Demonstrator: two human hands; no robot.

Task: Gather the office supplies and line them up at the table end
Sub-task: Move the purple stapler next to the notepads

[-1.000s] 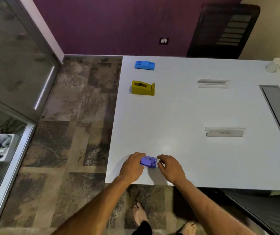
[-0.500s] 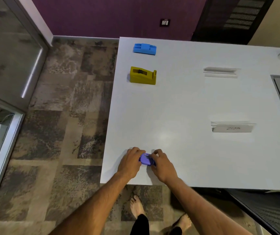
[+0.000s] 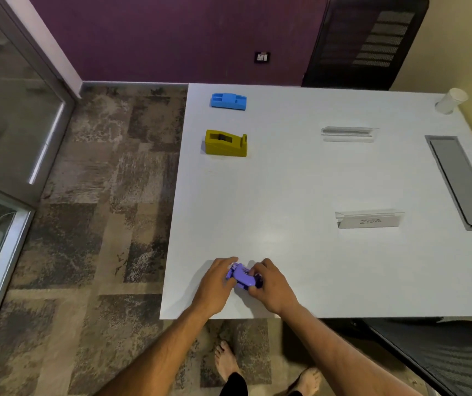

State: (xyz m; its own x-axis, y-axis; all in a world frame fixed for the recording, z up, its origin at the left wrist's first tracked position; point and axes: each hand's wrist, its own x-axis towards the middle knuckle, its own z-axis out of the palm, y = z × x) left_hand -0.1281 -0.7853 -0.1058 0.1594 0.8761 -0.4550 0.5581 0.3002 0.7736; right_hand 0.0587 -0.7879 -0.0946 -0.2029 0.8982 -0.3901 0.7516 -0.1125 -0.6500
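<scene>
A small purple office tool [image 3: 242, 277], perhaps a punch or stapler, sits near the white table's [image 3: 300, 181] front left corner. My left hand [image 3: 216, 284] grips its left side and my right hand [image 3: 270, 284] grips its right side, so much of it is covered. Along the table's left edge, farther back, stand a yellow tape dispenser [image 3: 225, 143] and, behind it, a blue stapler-like piece [image 3: 228, 101]. Both are well away from my hands.
Two clear acrylic name holders [image 3: 369, 220] [image 3: 349, 133] lie mid-table. A white paper cup [image 3: 450, 100] stands at the far right corner, beside a grey cable hatch [image 3: 460, 181]. Black chairs stand behind [image 3: 363, 41] and at the front right [image 3: 440, 355]. Carpet lies left.
Both hands have closed in on the purple tool, which has turned a little and now looks tilted up between them. The camera view has shifted slightly.
</scene>
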